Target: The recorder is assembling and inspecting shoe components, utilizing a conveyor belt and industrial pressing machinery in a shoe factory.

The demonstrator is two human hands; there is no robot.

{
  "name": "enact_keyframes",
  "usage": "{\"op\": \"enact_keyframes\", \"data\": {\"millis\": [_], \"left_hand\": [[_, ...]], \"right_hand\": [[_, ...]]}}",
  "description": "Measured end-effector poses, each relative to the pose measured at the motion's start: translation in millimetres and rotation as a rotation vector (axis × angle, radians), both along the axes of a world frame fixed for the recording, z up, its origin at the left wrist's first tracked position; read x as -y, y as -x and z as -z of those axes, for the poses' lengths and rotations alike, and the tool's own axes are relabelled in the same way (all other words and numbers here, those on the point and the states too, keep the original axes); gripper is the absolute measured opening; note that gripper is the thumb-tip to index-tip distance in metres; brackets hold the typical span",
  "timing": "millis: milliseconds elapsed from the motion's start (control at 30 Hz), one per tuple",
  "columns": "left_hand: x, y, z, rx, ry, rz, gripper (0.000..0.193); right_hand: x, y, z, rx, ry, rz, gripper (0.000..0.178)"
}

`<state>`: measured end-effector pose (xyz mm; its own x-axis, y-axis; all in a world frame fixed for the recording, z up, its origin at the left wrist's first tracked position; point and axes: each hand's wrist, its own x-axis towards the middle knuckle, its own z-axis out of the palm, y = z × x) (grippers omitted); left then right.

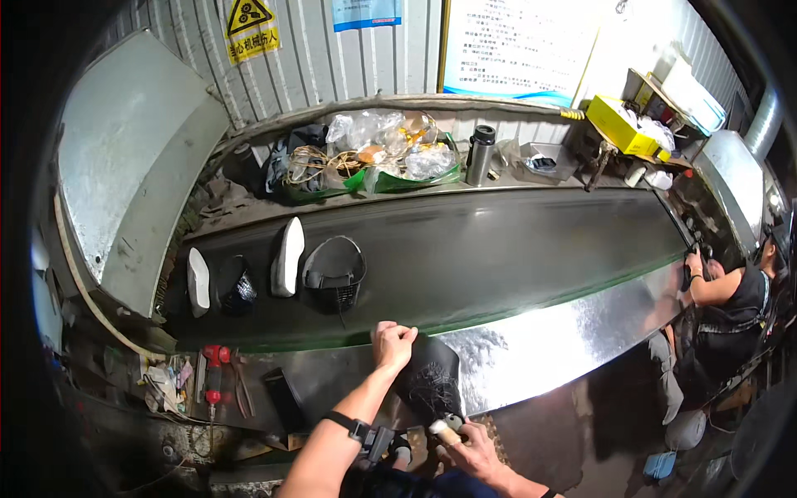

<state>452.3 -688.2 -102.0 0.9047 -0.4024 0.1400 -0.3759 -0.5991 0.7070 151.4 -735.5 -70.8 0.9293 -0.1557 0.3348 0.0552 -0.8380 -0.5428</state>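
Where the shoe (430, 378) sits: between the two hands, at the near edge of the metal ledge (531, 332).
Left hand (392, 344): fingertips drawn together by the shoe's far end; whether they pinch anything cannot be told.
Right hand (475, 452): fingers clamped on a stubby pale tool (446, 432), close to the shoe's near end.
Slip risk: the ledge looks slick, so an unsteady grip could let the shoe slide off its edge.
Smear risk: should the tool carry anything wet, a stray touch might mark the shoe.
Shoe surface: black, creased and laced-looking, rounded in outline.
Belt (490, 257): smooth, dark, green-edged, bearing smooth white curved soles (288, 257) and hollow dark uppers (334, 270).
Flask (481, 155): brushed-metal cylinder, dark-capped, beyond the belt.
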Motion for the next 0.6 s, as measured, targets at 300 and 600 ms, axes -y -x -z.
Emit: {"op": "enact_keyframes", "data": {"millis": [300, 600], "left_hand": [[-25.6, 20.5, -5.1, -0.334, 0.118, -0.233, 0.027], [-10.1, 43.7, -23.7, -0.383, -0.384, -0.16, 0.069]], "right_hand": [[10.5, -24.2, 14.1, 0.062, -0.794, 0.087, 0.094], [30.2, -18.0, 38.0, -0.063, -0.34, -0.084, 0.083]]}}
